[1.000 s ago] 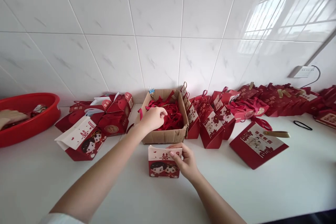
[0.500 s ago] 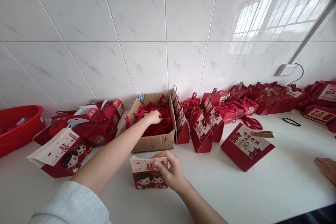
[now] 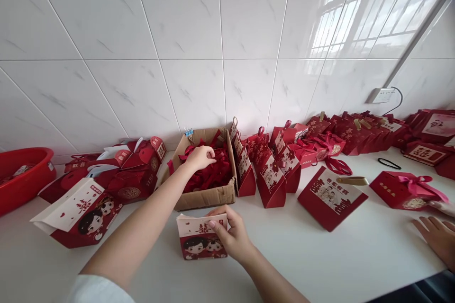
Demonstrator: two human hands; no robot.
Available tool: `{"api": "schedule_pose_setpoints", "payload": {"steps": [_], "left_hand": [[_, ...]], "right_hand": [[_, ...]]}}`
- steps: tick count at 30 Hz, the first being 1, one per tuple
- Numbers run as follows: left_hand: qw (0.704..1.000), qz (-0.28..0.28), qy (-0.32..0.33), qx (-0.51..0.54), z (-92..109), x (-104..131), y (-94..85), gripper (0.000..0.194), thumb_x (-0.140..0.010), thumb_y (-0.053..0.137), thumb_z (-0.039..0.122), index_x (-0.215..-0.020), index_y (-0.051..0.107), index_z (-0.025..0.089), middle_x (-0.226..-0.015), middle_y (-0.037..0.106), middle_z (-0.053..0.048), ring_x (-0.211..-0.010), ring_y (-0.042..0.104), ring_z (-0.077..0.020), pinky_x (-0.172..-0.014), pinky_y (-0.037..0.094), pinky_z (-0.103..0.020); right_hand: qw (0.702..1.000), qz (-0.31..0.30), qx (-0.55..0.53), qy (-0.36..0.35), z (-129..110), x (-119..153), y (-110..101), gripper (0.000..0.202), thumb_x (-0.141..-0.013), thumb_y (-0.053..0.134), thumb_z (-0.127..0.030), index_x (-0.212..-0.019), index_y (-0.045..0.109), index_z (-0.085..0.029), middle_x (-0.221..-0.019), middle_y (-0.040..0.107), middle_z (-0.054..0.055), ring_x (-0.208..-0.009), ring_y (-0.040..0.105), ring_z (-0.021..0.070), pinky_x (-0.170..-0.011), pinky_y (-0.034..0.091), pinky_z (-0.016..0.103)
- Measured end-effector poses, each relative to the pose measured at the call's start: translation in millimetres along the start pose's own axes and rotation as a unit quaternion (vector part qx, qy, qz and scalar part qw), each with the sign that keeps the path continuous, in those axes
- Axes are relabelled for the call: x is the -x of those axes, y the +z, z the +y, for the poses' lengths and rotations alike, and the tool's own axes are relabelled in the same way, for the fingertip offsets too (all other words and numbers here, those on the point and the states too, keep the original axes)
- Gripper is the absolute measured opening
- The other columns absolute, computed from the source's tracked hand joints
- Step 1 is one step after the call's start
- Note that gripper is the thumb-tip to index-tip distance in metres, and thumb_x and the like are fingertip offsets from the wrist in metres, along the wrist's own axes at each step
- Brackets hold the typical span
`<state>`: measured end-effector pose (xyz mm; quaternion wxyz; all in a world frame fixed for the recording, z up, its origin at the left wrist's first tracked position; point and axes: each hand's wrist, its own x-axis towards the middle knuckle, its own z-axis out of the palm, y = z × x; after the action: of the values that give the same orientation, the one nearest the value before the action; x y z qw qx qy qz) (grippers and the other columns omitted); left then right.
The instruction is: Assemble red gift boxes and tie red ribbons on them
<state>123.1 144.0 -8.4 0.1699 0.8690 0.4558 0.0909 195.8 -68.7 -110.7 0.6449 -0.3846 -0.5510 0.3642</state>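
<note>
Since half a second ago, the left hand has lifted a little over the dark red ribbons, and a red box with a pink bow has arrived on the white table, at the right. The fingers of the left hand are curled, with their tips close together, but I cannot tell whether a ribbon is between them. The right hand keeps its grip on a printed box, with the thumb in front and the fingers behind its right edge. This printed box stands upright on the table, just in front of the cardboard box which contains the ribbons. Beside the box with the bow, a co-worker's hand rests on the table.
</note>
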Motion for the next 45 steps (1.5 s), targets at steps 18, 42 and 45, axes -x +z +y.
{"api": "schedule_pose_setpoints", "payload": {"steps": [18, 42, 45], "left_hand": [[0.863, 0.214, 0.423, 0.174, -0.1, 192.0, -56.3, 0.019, -0.082, 0.066, 0.003, -0.08, 0.069, 0.021, -0.085, 0.07, -0.005, -0.077, 0.065, -0.015, -0.07, 0.053, -0.026], [0.83, 0.169, 0.472, 0.243, -1.4, 201.4, -57.7, 0.019, -0.094, 0.051, 0.01, -0.099, 0.069, 0.014, -0.089, 0.073, -0.011, -0.084, 0.065, -0.0186, -0.079, 0.056, -0.035], [0.827, 0.184, 0.471, 0.247, -3.9, 199.1, -55.7, 0.021, -0.095, 0.049, 0.012, -0.1, 0.07, 0.015, -0.086, 0.073, -0.011, -0.081, 0.065, -0.0183, -0.075, 0.055, -0.034]], "right_hand": [[0.935, -0.351, -0.05, 0.018, -102.0, -50.2, -51.8, 0.013, -0.083, 0.065, -0.032, -0.079, 0.062, -0.02, -0.088, 0.066, 0.008, -0.067, 0.064, 0.016, -0.065, 0.054, 0.031], [0.939, -0.316, 0.103, -0.092, -132.2, -45.9, -9.1, 0.018, -0.087, 0.062, -0.015, -0.101, 0.063, -0.027, -0.126, 0.061, 0.009, -0.087, 0.067, 0.0163, -0.076, 0.058, 0.025], [0.944, -0.307, 0.093, -0.082, -132.7, -44.5, -7.2, 0.018, -0.09, 0.058, -0.016, -0.103, 0.062, -0.028, -0.126, 0.061, 0.009, -0.091, 0.067, 0.0173, -0.075, 0.058, 0.025]]}}
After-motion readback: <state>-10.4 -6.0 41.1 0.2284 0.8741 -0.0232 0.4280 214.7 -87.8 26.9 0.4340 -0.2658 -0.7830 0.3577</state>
